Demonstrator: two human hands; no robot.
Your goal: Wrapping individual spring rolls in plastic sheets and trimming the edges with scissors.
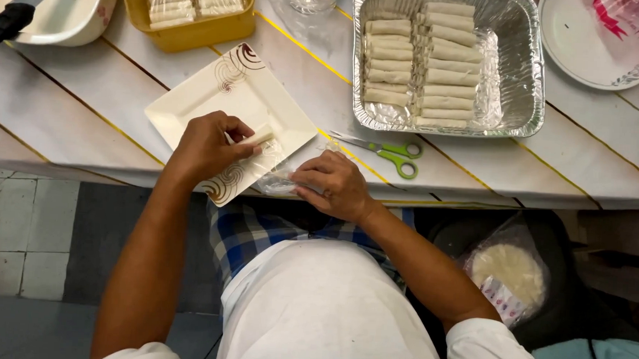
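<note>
I am reaching both bare forearms forward, elbows bent, sleeves ending near the elbows. My left hand is curling palm-down, fingertips pinching together. My right hand is lying knuckles-up just beside it, fingers folded inward.

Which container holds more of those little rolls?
The shiny foil tray, with two long rows of rolls. The yellow box at the top edge holds only a few.
</note>
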